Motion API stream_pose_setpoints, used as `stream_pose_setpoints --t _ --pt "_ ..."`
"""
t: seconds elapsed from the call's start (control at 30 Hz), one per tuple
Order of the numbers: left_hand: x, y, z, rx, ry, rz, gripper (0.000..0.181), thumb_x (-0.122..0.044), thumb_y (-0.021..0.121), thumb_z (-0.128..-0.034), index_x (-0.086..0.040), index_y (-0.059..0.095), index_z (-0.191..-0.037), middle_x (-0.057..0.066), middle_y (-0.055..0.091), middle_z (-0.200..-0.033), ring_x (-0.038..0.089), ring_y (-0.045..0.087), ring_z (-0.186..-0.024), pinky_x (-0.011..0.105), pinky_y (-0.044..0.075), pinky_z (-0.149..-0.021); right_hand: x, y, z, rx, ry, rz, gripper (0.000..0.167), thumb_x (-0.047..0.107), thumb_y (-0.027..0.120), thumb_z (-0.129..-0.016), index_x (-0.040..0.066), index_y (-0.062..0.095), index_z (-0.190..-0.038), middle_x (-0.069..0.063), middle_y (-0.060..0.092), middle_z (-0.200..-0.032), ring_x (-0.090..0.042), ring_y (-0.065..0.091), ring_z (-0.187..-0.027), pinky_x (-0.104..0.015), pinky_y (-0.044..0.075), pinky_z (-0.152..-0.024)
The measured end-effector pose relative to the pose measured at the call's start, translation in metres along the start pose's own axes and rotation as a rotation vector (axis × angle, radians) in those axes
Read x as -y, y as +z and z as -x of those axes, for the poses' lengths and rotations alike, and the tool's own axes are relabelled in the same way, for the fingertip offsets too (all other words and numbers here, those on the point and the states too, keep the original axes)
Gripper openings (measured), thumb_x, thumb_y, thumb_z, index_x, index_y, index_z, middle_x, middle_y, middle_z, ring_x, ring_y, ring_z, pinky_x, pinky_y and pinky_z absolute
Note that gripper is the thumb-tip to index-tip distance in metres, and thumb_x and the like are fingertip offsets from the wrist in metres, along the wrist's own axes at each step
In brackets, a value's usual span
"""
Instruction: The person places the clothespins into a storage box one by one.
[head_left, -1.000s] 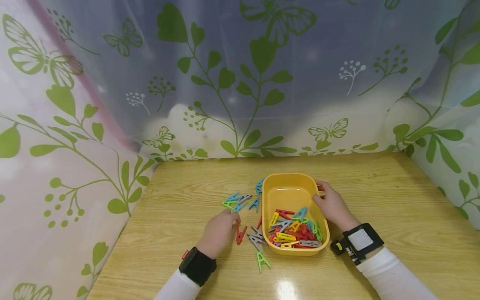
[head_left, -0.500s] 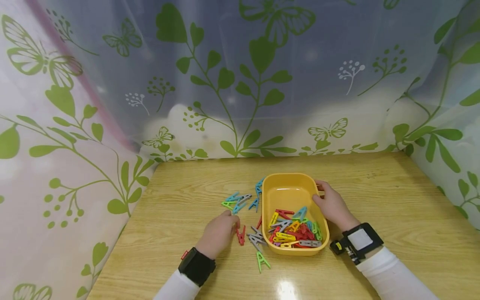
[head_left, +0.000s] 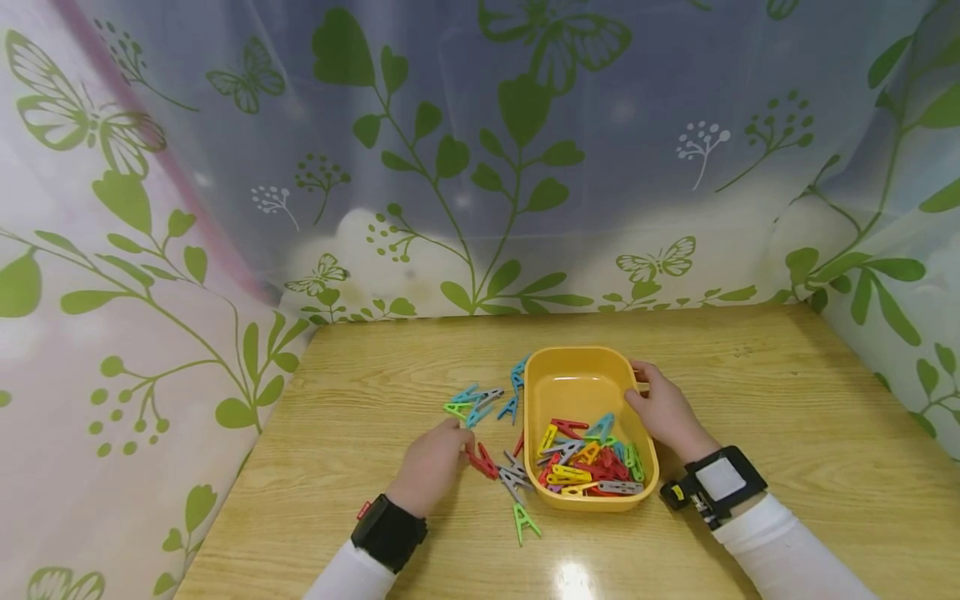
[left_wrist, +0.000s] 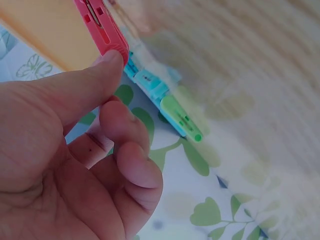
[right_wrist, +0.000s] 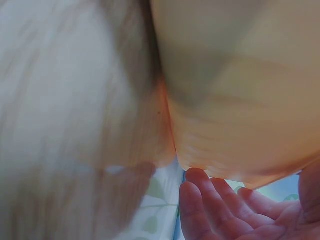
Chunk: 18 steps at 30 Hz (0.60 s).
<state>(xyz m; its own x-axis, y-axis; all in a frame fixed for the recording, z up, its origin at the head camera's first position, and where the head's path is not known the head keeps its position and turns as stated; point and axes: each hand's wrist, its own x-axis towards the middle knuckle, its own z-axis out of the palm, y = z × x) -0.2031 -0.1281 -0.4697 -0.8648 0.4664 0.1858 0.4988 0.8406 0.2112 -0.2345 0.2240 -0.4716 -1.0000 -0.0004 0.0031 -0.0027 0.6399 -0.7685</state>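
In the head view my left hand (head_left: 429, 468) is left of a yellow plastic basket (head_left: 576, 395). Thumb and forefinger pinch one end of a red clothespin (head_left: 483, 461), and its other end points toward the basket. Close up in the left wrist view, the thumb presses on the tip of that red clothespin (left_wrist: 102, 27), with the other fingers curled below. My right hand (head_left: 667, 415) holds the basket's right side, thumb over the rim. From the right wrist, fingers (right_wrist: 220, 210) show against the basket wall (right_wrist: 240, 115). Mixed-colour clothespins (head_left: 588, 462) lie in the basket's near half.
Blue, grey and green clothespins (head_left: 474, 406) lie beyond my left hand. Blue ones (head_left: 513, 390) are along the basket's left side. Grey clothespins (head_left: 513, 477) and a green one (head_left: 525, 522) lie nearer. A patterned curtain (head_left: 480, 208) surrounds the wooden table (head_left: 375, 358).
The red clothespin, earlier upright in view beside the left fingers, has tilted so its far end points right. The left hand has shifted slightly left and nearer. Right hand and basket have not moved.
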Motion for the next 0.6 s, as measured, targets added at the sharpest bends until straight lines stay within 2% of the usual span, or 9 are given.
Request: stream_pose_setpoints --t 0.23,0.43,0.6 --pt "0.002 -0.006 0.0 -0.055 -0.073 0.019 0.009 -0.001 0.075 -0.0909 -0.009 0.072 -0.093 0.001 0.06 -0.088 0.012 0.059 -0.073 0.026 0.049 -0.062 0.0 0.0 0.0 0.004 0.006 -0.004 0.056 0.013 0.048 -0.107 -0.008 0.03 -0.155 -0.035 0.045 -0.146 -0.049 0.057 -0.123 -0.055 0.055 -0.097" --pt "0.0 -0.014 -0.002 -0.12 -0.118 0.018 0.006 -0.001 0.073 -0.0925 -0.006 0.069 -0.092 0.003 0.058 -0.086 0.013 0.057 -0.07 0.027 0.048 -0.06 0.0 0.0 0.0 0.005 0.008 -0.003 0.056 0.013 0.048 -0.107 -0.008 0.029 -0.155 -0.035 0.045 -0.146 -0.05 0.057 -0.123 -0.055 0.055 -0.096" --pt "-0.006 -0.016 -0.005 -0.162 -0.144 0.017 0.005 -0.007 0.074 -0.0941 -0.006 0.069 -0.095 0.003 0.059 -0.087 0.013 0.058 -0.07 0.028 0.049 -0.062 0.001 0.0 0.001 0.006 0.01 -0.003 0.056 0.013 0.048 -0.107 -0.008 0.03 -0.155 -0.035 0.045 -0.146 -0.049 0.057 -0.123 -0.055 0.055 -0.096"
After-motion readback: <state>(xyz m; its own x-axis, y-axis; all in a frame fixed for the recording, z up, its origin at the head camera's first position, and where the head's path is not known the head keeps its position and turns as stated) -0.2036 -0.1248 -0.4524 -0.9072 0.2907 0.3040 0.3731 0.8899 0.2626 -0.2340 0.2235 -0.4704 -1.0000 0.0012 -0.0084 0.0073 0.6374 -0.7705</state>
